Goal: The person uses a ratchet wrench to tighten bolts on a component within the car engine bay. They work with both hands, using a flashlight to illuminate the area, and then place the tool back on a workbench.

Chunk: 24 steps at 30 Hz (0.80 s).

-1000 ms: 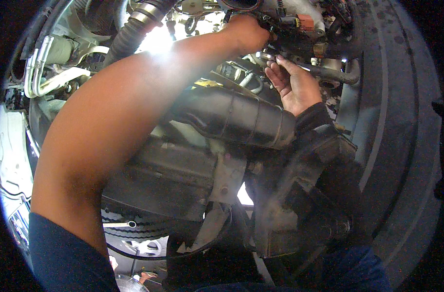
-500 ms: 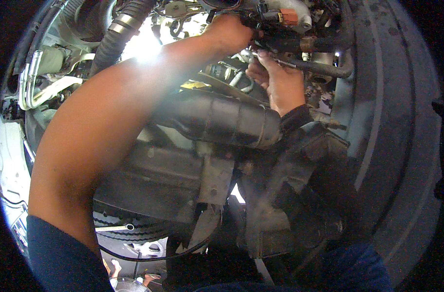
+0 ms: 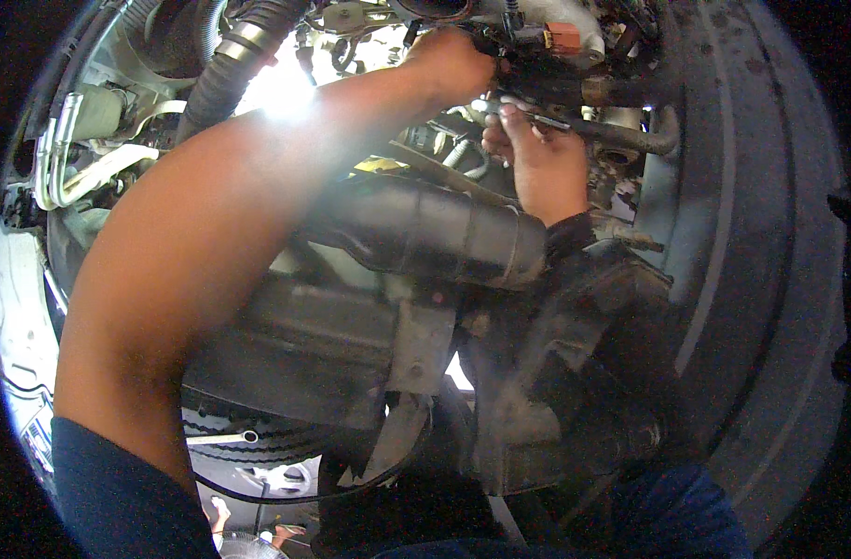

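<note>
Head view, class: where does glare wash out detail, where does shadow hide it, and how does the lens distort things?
Head view: white glare burns out the gap beside the ridged hose, hazing the left forearm; head view: shadow hides the left hand's fingertips; head view: the fisheye bows the dark panel at right, inside a black rim.

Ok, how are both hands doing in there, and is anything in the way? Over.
Left hand: at dark hose, fingertips mostly hidden. Right hand: grip on slim metal tool. Black duct close to right hand.
</note>
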Available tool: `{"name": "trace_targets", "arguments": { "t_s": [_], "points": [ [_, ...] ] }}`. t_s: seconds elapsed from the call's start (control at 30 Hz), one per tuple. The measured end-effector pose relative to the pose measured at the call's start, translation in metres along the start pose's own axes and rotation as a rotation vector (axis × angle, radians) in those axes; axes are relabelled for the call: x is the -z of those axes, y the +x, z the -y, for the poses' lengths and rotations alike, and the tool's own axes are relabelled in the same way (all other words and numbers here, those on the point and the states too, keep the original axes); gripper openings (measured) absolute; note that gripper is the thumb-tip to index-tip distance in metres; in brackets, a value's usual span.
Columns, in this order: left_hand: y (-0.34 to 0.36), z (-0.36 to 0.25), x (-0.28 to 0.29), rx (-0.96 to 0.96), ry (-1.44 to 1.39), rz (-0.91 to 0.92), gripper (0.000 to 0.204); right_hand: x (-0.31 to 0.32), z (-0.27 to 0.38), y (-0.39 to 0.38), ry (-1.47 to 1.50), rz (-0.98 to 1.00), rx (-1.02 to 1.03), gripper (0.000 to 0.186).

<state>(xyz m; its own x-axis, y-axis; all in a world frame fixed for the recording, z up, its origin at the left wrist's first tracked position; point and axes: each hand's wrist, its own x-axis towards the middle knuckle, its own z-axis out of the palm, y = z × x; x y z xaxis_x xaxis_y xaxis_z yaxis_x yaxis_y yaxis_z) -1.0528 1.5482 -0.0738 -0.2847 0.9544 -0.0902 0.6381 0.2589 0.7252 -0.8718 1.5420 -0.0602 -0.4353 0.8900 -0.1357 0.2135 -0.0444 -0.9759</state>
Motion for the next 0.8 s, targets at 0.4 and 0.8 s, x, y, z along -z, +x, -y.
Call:
{"name": "trace_targets", "arguments": {
  "t_s": [0.4, 0.8],
  "points": [
    [0.001, 0.005, -0.004, 0.033, -0.018, -0.072, 0.043, -0.005, -0.005, 0.005, 0.775, -0.035, -0.433, 0.024],
    [0.008, 0.010, -0.007, 0.057, -0.122, -0.075, 0.036, 0.000, -0.006, 0.007, 0.657, 0.021, -0.345, 0.026]
  ]
}}
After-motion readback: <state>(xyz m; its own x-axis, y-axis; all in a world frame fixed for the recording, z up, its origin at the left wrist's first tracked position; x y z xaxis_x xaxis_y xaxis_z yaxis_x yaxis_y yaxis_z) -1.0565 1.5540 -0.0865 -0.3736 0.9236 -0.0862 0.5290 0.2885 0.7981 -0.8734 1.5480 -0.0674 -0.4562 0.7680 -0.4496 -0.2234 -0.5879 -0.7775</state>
